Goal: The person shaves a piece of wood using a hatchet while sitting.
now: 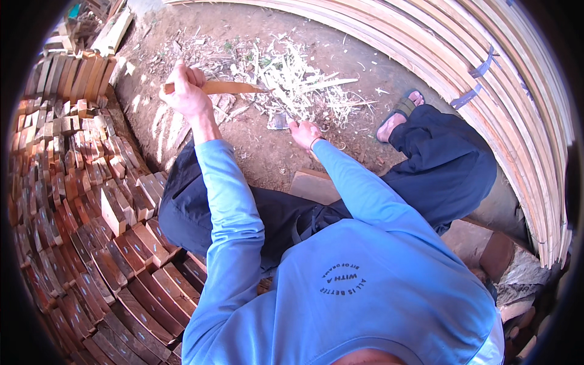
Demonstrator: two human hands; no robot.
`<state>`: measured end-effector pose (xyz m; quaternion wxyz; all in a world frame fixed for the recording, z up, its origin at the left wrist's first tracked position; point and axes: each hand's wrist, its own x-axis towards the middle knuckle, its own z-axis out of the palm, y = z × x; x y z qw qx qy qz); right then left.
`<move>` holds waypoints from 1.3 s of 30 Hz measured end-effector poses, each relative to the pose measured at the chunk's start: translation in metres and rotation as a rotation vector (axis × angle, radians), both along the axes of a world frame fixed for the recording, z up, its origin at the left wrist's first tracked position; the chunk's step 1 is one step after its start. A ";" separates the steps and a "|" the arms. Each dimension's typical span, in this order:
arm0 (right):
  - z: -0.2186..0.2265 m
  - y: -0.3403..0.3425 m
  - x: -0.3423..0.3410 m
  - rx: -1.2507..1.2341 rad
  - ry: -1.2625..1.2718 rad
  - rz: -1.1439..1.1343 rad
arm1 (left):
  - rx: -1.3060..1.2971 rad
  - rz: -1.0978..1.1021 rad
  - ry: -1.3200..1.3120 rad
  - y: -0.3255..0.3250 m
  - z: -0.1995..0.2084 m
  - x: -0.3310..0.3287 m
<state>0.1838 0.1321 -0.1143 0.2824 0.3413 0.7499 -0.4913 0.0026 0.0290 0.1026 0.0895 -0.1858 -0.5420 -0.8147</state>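
My left hand (187, 91) is raised at the upper left, its fingers closed round one end of a thin, light-brown wooden strip (234, 87). The strip reaches rightward from the fist and narrows toward its far end, over the ground. Lower and to the right, my right hand (306, 134) is closed on a tool with a small grey blade (280, 121). The tool's handle is mostly hidden by the fingers, so its exact kind does not show. The blade is apart from the strip, near a heap of pale wood shavings (292, 79).
Stacked wooden blocks (115, 255) fill the left side. Long bundled planks (426, 36) curve along the upper right, tied with grey straps (466, 97). A sandalled foot (398, 115) rests on the dirt floor (261, 155). A flat block (313, 185) lies between my legs.
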 end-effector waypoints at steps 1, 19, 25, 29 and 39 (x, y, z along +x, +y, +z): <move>0.002 -0.002 -0.001 -0.029 0.000 -0.003 | -0.022 0.016 0.000 -0.002 -0.001 0.002; 0.001 0.010 0.005 0.016 0.008 -0.062 | -0.352 0.078 0.009 0.014 -0.016 -0.010; -0.008 0.038 0.014 -0.221 0.057 -0.397 | -0.187 0.054 -0.005 0.004 -0.007 -0.019; -0.004 0.038 0.035 -0.389 0.104 -0.445 | -0.256 0.063 -0.025 0.002 -0.012 -0.014; 0.021 0.042 0.008 -0.419 0.164 -0.375 | -0.211 -0.008 0.027 0.006 -0.011 -0.009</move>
